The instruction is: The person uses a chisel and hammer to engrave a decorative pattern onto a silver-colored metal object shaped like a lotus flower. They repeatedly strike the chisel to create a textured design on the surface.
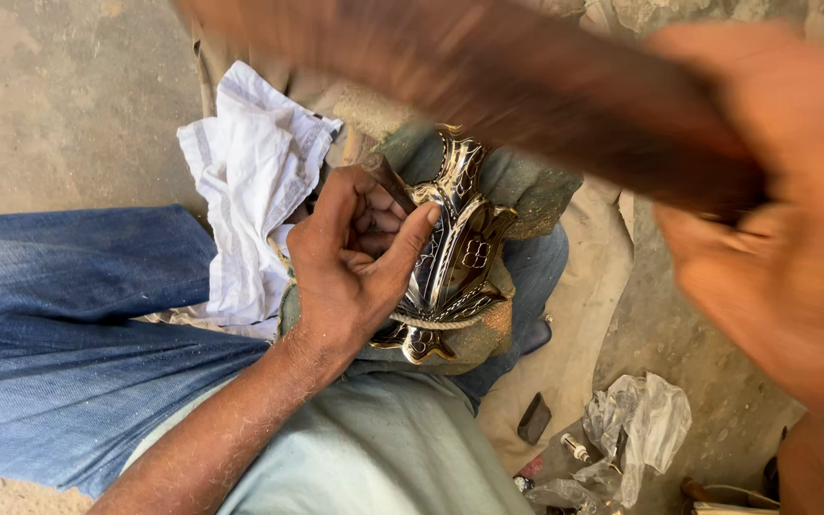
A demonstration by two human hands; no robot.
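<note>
Left hand pins the metal ornament on our knee, thumb across its face; right hand — blurred — grips a wooden stick. We judge the ornament stiff, slick, sharp-edged — best held by its rim.

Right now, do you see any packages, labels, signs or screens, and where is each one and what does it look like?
Clear plastic bag: crumpled on the ground at lower right, see-through and greyish.
No labels, signs or screens show.
</note>
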